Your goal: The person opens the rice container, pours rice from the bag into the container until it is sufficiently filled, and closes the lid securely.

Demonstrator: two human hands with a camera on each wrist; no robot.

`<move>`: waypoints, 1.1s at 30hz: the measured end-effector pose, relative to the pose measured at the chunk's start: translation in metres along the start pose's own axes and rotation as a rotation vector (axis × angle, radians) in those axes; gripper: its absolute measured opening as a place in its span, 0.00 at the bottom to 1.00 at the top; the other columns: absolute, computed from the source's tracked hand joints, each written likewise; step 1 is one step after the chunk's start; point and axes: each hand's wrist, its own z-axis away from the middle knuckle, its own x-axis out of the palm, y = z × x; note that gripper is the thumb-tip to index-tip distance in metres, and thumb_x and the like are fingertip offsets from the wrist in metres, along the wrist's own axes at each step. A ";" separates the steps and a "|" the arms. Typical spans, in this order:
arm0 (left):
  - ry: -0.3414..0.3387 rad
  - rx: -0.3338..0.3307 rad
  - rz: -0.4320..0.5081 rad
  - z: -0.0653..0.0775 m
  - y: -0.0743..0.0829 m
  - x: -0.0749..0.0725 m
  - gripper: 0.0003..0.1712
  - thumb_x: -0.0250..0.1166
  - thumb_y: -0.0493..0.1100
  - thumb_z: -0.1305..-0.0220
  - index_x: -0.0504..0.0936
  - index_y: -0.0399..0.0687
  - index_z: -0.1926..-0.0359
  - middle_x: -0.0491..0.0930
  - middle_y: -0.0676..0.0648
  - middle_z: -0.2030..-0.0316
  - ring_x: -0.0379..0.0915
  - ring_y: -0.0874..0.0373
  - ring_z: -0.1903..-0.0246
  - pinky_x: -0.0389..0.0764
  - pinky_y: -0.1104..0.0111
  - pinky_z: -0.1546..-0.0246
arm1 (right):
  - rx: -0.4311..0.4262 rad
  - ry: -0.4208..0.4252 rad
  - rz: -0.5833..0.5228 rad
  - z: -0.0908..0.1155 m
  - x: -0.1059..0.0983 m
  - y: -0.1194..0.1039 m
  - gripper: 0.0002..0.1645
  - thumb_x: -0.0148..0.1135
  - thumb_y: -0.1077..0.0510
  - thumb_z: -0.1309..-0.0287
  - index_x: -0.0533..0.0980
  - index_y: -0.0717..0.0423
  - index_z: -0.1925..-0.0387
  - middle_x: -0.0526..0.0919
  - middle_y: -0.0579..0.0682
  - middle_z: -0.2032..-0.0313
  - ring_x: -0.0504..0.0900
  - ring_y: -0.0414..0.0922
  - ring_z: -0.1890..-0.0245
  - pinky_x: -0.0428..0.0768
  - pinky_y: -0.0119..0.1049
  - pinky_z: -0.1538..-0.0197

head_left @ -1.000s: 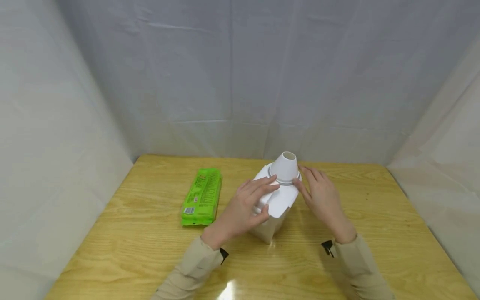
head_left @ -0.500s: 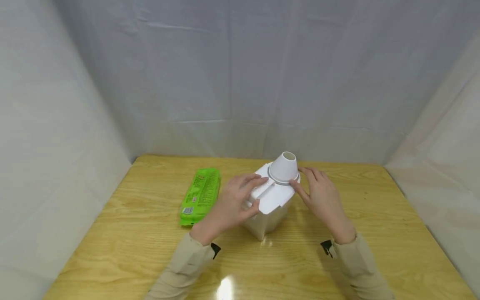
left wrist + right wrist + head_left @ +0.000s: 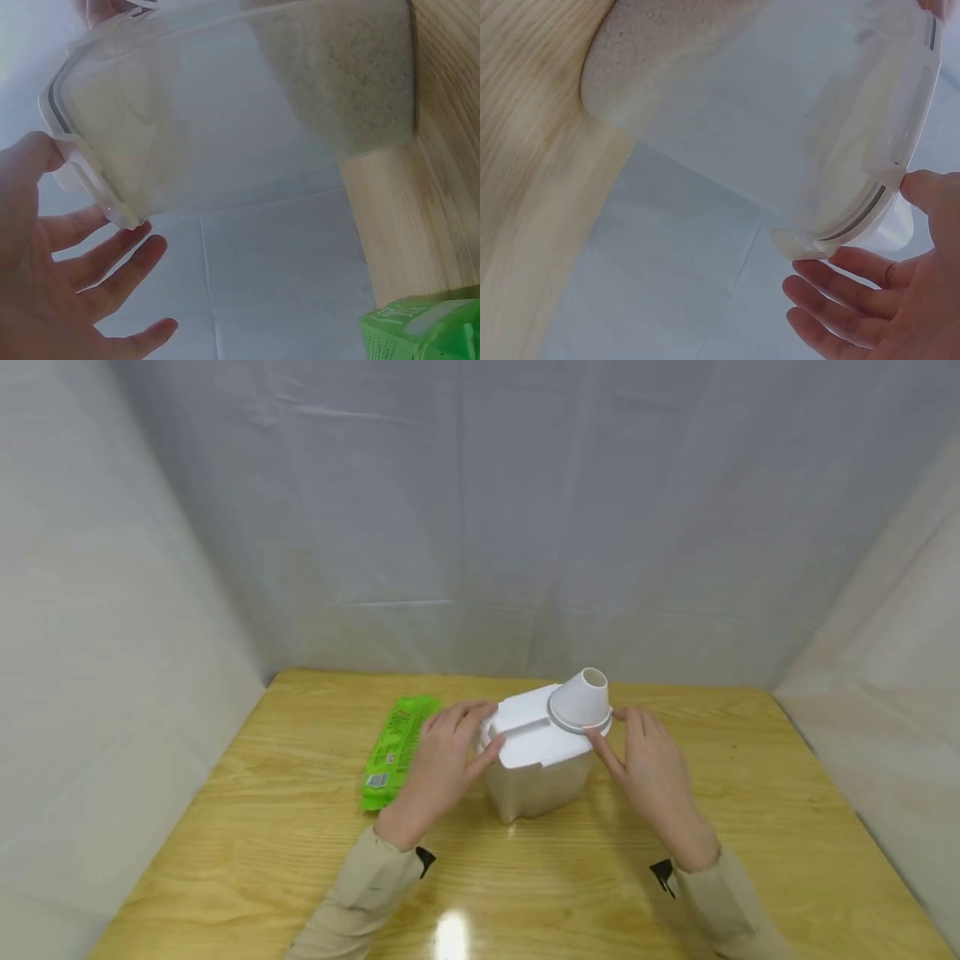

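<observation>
A translucent storage container (image 3: 528, 793) with a white lid (image 3: 532, 750) stands upright on the table, with pale grain-like contents (image 3: 356, 71) in its lower part. A white cone-shaped cap (image 3: 581, 702) with an opening at its top sits at the lid's right end. My left hand (image 3: 442, 760) holds the lid's left end between thumb and index finger; the other fingers extend beside it in the left wrist view. At the cone end, my right hand (image 3: 652, 768) has thumb and fingertips around the lid's edge.
A bright green printed packet (image 3: 393, 747) lies left of the container, partly behind the left hand. The wooden table (image 3: 300, 860) is bordered by pale sheeting (image 3: 495, 527) at the back and both sides.
The container has turned clockwise, its lid now lying more crosswise. My left hand has shifted left to the lid's end, and my right hand has moved slightly right and toward me.
</observation>
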 end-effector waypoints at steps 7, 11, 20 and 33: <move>-0.113 -0.026 0.004 -0.006 -0.003 -0.004 0.25 0.58 0.49 0.24 0.75 0.43 0.33 0.76 0.41 0.35 0.73 0.43 0.37 0.69 0.42 0.35 | -0.068 0.074 0.037 0.009 -0.005 -0.001 0.40 0.49 0.33 0.27 0.75 0.71 0.58 0.83 0.65 0.61 0.83 0.62 0.60 0.83 0.54 0.58; -0.163 -0.034 0.040 -0.010 -0.006 -0.004 0.25 0.54 0.48 0.22 0.73 0.43 0.31 0.72 0.40 0.32 0.70 0.42 0.34 0.67 0.44 0.32 | -0.114 0.117 0.047 0.013 -0.010 -0.002 0.42 0.42 0.31 0.26 0.74 0.69 0.62 0.82 0.63 0.65 0.81 0.60 0.66 0.82 0.50 0.65; -0.192 -0.046 0.132 -0.012 -0.008 -0.002 0.25 0.50 0.45 0.21 0.71 0.41 0.30 0.68 0.38 0.29 0.68 0.42 0.33 0.65 0.49 0.29 | -0.159 0.177 0.046 0.021 -0.017 -0.003 0.37 0.44 0.36 0.23 0.77 0.66 0.67 0.84 0.59 0.70 0.82 0.58 0.69 0.82 0.51 0.66; -0.183 -0.060 0.192 -0.013 -0.008 0.005 0.26 0.49 0.41 0.22 0.68 0.35 0.29 0.64 0.36 0.28 0.66 0.40 0.32 0.66 0.52 0.30 | -0.162 0.126 0.068 0.013 -0.019 0.004 0.45 0.43 0.28 0.28 0.80 0.67 0.52 0.86 0.62 0.59 0.84 0.62 0.58 0.83 0.56 0.55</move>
